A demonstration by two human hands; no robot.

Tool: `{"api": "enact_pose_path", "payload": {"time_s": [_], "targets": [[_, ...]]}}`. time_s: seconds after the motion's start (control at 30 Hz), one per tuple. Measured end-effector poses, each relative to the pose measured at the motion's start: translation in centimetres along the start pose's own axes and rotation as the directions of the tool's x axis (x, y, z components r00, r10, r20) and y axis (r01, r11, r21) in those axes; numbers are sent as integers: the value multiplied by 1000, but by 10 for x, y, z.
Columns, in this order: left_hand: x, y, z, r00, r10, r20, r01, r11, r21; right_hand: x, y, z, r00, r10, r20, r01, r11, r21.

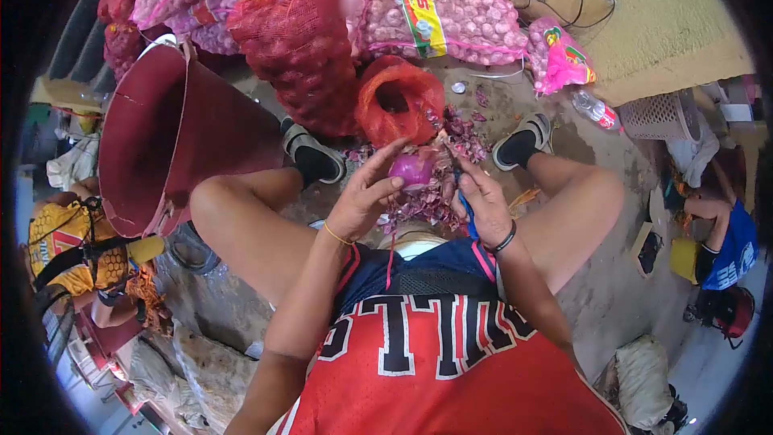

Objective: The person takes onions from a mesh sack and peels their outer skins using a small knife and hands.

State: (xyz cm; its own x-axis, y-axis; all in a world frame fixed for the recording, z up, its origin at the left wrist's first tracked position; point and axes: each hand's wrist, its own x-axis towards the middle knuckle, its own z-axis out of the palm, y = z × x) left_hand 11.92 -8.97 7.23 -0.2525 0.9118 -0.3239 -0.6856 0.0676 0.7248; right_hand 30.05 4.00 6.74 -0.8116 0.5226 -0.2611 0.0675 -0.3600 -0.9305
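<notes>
A purple-red onion (412, 167) sits between the thumb and fingers of my left hand (361, 203), in front of my lap. My right hand (486, 208) is closed around the blue handle of a knife (468, 208). The knife's blade is narrow and partly hidden by the fingers, close to the onion's right side. Beneath both hands, loose onion skins (427, 208) lie scattered on the floor between my feet. Just beyond the onion stands an orange-red mesh sack (407, 113) with its mouth open.
A full red mesh sack (298, 56) stands ahead, beside pink sacks of bulbs (475, 24). A large maroon tub (205, 117) is on the left. A plastic bottle (596, 109) and a crate (660, 117) lie right. Other people sit left (76, 246) and right (729, 246).
</notes>
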Motion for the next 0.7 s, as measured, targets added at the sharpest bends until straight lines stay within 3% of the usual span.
{"api": "enact_pose_path", "payload": {"time_s": [0.13,0.23,0.33,0.7], "targets": [[1,-5,-9,1000,-8,5,8,990,-142,-3,-1,5,1000,19,-16,-16,980,198],[1,-4,0,1000,30,6,-30,995,-92,-5,1,4,999,13,49,-26,962,270],[1,-1,14,997,78,6,-77,992,-95,-7,-3,2,997,74,-20,-61,923,380],[2,-2,5,993,-55,100,82,954,-290,-7,-9,-3,990,27,-135,31,914,405]]}}
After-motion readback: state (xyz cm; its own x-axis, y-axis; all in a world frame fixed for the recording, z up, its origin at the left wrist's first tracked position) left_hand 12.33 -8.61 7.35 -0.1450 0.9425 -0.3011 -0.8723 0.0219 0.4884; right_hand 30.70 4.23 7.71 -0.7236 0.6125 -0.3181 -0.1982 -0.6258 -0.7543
